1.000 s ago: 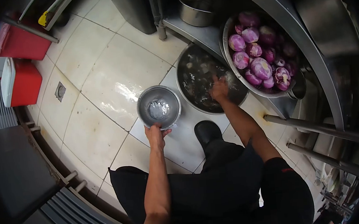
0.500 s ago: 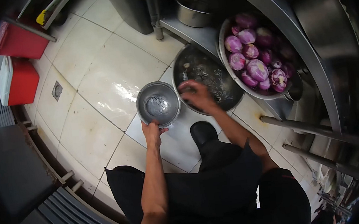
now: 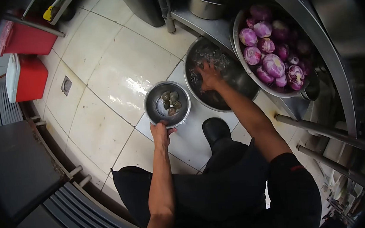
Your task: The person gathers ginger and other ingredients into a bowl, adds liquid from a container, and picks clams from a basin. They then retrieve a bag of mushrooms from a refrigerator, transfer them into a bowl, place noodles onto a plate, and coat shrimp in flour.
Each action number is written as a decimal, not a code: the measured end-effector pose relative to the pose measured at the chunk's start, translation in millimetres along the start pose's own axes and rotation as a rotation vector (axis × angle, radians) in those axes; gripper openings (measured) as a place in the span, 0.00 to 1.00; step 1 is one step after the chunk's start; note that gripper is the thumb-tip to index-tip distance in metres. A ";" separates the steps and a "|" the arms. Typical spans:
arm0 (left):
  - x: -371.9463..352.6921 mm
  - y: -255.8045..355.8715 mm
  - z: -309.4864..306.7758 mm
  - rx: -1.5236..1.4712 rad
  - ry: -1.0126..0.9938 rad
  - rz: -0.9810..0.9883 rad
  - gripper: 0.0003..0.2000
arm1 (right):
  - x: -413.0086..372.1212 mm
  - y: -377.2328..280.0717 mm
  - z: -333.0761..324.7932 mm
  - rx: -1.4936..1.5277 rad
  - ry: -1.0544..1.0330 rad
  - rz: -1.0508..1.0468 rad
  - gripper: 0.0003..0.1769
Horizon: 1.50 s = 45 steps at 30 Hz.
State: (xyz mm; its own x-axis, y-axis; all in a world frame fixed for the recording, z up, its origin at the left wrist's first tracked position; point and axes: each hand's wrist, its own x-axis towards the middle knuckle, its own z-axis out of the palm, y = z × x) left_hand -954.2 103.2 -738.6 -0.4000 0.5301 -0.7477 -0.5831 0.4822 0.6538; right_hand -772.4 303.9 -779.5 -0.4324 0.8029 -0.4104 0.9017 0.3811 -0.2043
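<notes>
With its fingers and thumb at the near rim, my left hand (image 3: 161, 133) grips a small metal bowl (image 3: 149, 112). Several greyish-brown shells that look like clams (image 3: 171, 100) lie in the bottom of this bowl. My right hand (image 3: 210, 77) reaches into a large metal basin (image 3: 195, 96) of water just to the right, its fingers spread at the surface. The water is rippled and dark around the fingertips, so what lies under them is hidden.
A big metal bowl of peeled red onions (image 3: 273, 65) rests on a low steel shelf (image 3: 203, 25), partly over the basin. A metal pot (image 3: 206, 8) stands behind. My black boot (image 3: 216, 130) is close to the basin. A red cooler (image 3: 34, 77) sits at far left.
Shells have been dropped into the small bowl, which held none before. My right hand has moved from beside the bowl over to the right, into the basin's water. The view has shifted slightly.
</notes>
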 end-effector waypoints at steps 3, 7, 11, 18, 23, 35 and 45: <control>-0.4 2.0 4.4 -0.018 -0.013 0.033 0.22 | -3.2 6.9 11.6 -0.041 -0.038 0.031 0.39; -2.4 -1.0 10.0 -0.045 -0.015 0.029 0.23 | -22.8 27.5 26.1 0.062 0.147 0.016 0.27; -5.6 -1.5 10.7 -0.040 -0.013 0.018 0.24 | -18.6 46.3 49.6 0.248 0.356 0.133 0.23; -3.9 -2.2 11.3 -0.001 -0.010 0.063 0.24 | -44.6 6.6 -22.6 1.347 0.163 0.375 0.24; -3.8 2.7 15.8 0.012 -0.067 0.061 0.22 | -79.8 -50.6 -39.1 0.951 0.354 -0.414 0.25; -1.3 -6.7 2.9 -0.027 -0.040 0.029 0.24 | -46.9 43.1 11.0 0.200 0.015 0.534 0.54; 0.5 -9.9 9.2 -0.045 -0.059 0.010 0.23 | -21.5 53.8 53.5 0.672 0.173 0.552 0.24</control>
State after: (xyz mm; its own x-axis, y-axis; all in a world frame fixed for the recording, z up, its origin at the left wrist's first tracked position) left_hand -942.2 105.2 -744.3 -0.3647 0.5758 -0.7318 -0.6107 0.4454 0.6547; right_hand -715.0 282.6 -829.1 0.1193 0.8713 -0.4761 0.7626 -0.3875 -0.5180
